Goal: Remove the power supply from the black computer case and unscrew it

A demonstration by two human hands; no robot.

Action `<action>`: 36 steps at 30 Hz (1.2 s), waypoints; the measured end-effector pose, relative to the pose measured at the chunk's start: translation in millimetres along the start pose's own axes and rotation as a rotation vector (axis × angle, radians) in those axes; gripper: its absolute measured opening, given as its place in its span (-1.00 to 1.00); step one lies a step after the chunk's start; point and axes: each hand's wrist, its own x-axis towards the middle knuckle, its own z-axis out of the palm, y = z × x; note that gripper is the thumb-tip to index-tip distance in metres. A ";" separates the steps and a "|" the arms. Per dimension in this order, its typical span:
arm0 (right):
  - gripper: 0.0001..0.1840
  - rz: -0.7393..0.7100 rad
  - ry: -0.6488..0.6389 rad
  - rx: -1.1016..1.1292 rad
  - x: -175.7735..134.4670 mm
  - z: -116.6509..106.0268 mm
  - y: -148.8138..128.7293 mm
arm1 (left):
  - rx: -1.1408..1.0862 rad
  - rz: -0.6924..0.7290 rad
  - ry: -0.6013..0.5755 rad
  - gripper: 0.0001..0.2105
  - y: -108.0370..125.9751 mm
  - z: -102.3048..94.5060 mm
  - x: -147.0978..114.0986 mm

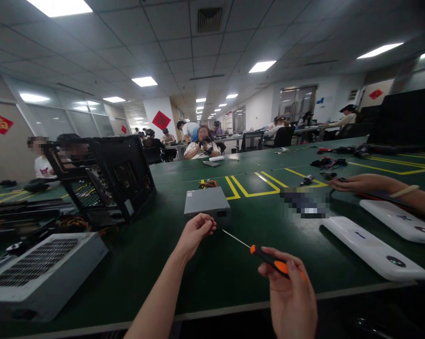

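Note:
A grey computer power supply (205, 201) sits on the green table in front of me, its socket side facing me. My left hand (198, 230) is at its near face, thumb and fingers pinched together; whatever is between them is too small to make out. In my right hand (290, 289) is a screwdriver (277, 266) with a black and orange handle. Its thin shaft points up and left, and the tip stops just right of my left fingers, apart from the power supply as far as I can see.
An open black computer case (122, 176) and a larger power supply (50, 268) stand on the left. Two white devices (371, 247) lie on the right, beside another person's hand (362, 183). Cables (328, 162) and yellow tape lines (247, 186) are on the table (212, 301).

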 end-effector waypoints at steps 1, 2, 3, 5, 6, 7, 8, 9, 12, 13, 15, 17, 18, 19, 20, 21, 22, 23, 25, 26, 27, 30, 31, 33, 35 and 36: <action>-0.83 -0.025 -0.010 -0.002 -4.8 2.6 -1.0 | -0.050 -0.010 -0.016 -0.83 2.7 1.1 -1.5; -0.84 -0.055 -0.021 -0.001 -8.9 4.9 -1.8 | -0.091 -0.019 -0.033 -0.84 4.5 2.2 -2.6; -0.85 -0.086 -0.035 0.000 -12.3 6.9 -2.4 | -0.126 -0.027 -0.047 -0.85 5.6 3.0 -3.3; -0.86 -0.147 -0.070 -0.003 -17.3 9.7 -2.9 | -0.191 -0.039 -0.072 -0.86 6.4 3.5 -4.0; -0.86 -0.173 -0.088 -0.008 -19.1 10.5 -2.6 | -0.219 -0.045 -0.084 -0.87 6.3 3.2 -4.1; -0.86 -0.192 -0.106 -0.016 -20.6 10.9 -2.0 | -0.244 -0.051 -0.096 -0.87 6.0 2.6 -4.1; -0.85 -0.203 -0.123 -0.025 -21.8 10.9 -1.1 | -0.264 -0.058 -0.107 -0.86 5.7 2.0 -4.0; -0.85 -0.211 -0.136 -0.035 -22.7 10.6 0.0 | -0.278 -0.064 -0.116 -0.86 5.3 1.5 -4.0; -0.85 -0.224 -0.158 -0.071 -24.8 8.7 3.4 | -0.296 -0.080 -0.135 -0.82 4.4 0.8 -4.1; -0.85 -0.231 -0.161 -0.083 -25.2 8.1 4.4 | -0.301 -0.082 -0.141 -0.82 4.1 0.8 -4.2; -0.84 -0.243 -0.167 -0.102 -25.7 7.3 5.7 | -0.308 -0.086 -0.151 -0.81 3.5 1.0 -4.3; -0.84 -0.249 -0.174 -0.115 -26.1 6.9 6.3 | -0.306 -0.096 -0.160 -0.81 2.9 1.3 -4.3; -0.84 -0.252 -0.177 -0.120 -26.2 6.8 6.4 | -0.302 -0.104 -0.164 -0.81 2.6 1.5 -4.3; -0.83 -0.254 -0.180 -0.127 -26.3 6.7 6.5 | -0.299 -0.111 -0.167 -0.80 2.3 1.6 -4.2; -0.83 -0.257 -0.183 -0.135 -26.5 6.5 6.7 | -0.298 -0.116 -0.170 -0.79 2.1 1.8 -4.2; -0.82 -0.262 -0.187 -0.143 -26.7 6.1 6.9 | -0.298 -0.119 -0.172 -0.79 2.0 2.1 -4.1; -0.82 -0.270 -0.190 -0.150 -27.0 5.5 7.1 | -0.298 -0.121 -0.174 -0.78 1.9 2.3 -4.0; -0.82 -0.278 -0.192 -0.158 -27.4 4.8 7.2 | -0.296 -0.122 -0.178 -0.78 1.9 2.7 -4.0; -0.82 -0.303 -0.194 -0.174 -28.4 3.0 7.3 | -0.290 -0.115 -0.194 -0.78 2.2 3.4 -4.2; -0.82 -0.314 -0.193 -0.181 -29.0 2.1 7.1 | -0.285 -0.107 -0.205 -0.79 2.4 3.8 -4.4; -0.82 -0.325 -0.190 -0.188 -29.7 1.4 6.6 | -0.276 -0.099 -0.219 -0.79 2.6 4.1 -4.6; -0.83 -0.354 -0.176 -0.205 -31.6 0.5 3.5 | -0.242 -0.082 -0.259 -0.78 3.2 4.6 -5.6; -0.83 -0.362 -0.171 -0.210 -32.0 0.7 1.9 | -0.231 -0.082 -0.272 -0.78 3.2 4.5 -5.9; -0.83 -0.367 -0.166 -0.214 -32.2 1.4 -1.7 | -0.213 -0.085 -0.302 -0.76 3.3 4.0 -6.6; -0.82 -0.355 -0.158 -0.197 -31.2 2.2 -5.6 | -0.199 -0.089 -0.336 -0.76 3.3 3.3 -7.3; -0.82 -0.344 -0.153 -0.181 -30.3 2.4 -7.5 | -0.192 -0.091 -0.353 -0.75 3.3 3.0 -7.5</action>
